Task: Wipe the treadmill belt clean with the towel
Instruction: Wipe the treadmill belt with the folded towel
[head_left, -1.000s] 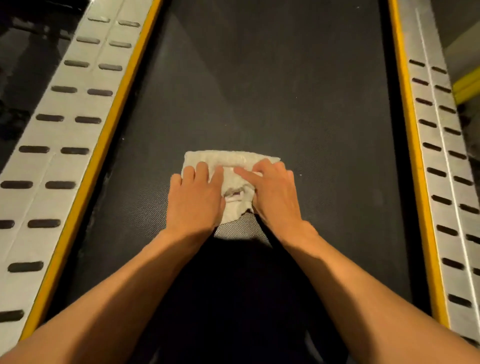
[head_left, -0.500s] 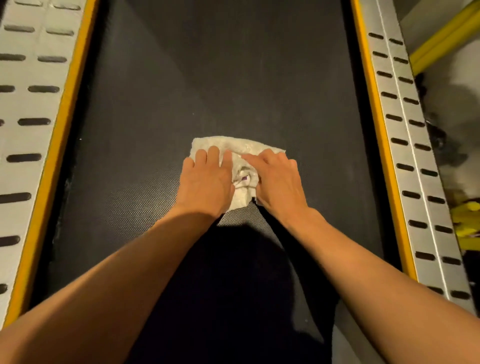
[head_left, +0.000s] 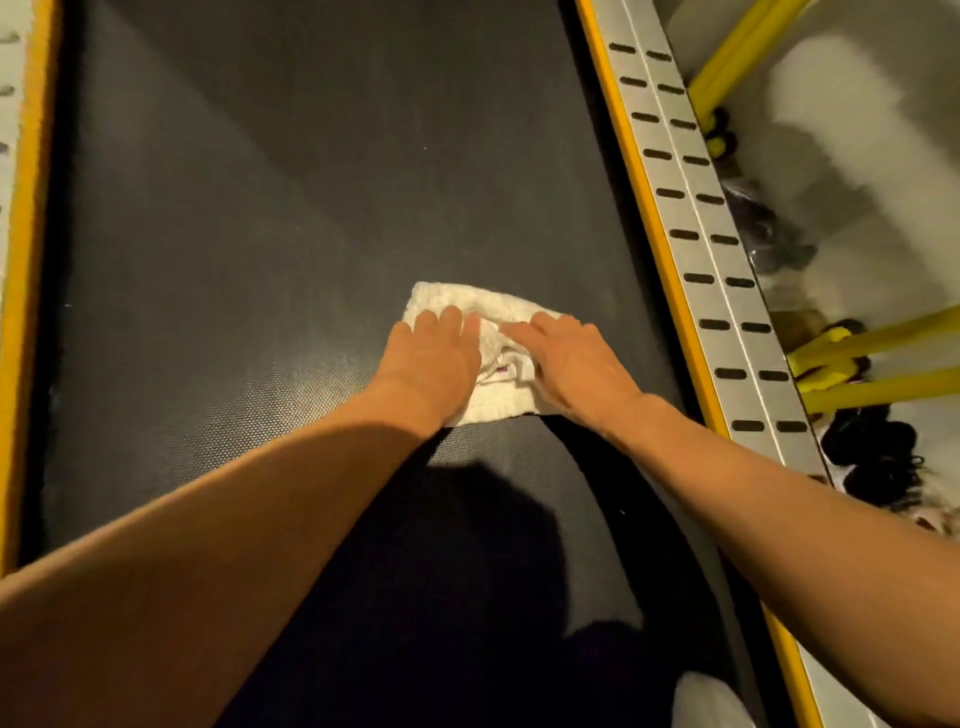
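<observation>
Dim warm light, soft motion blur

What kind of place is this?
Probably a gym: a towel lies on a wide black treadmill belt, with slotted metal side rails edged in yellow and yellow equipment bars beside it.

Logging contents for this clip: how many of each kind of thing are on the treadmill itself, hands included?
Hands: 2 (left hand, right hand)
Towel: 1
Treadmill belt: 1
Slotted side rails: 2 (left rail, right rail)
Total: 6
</observation>
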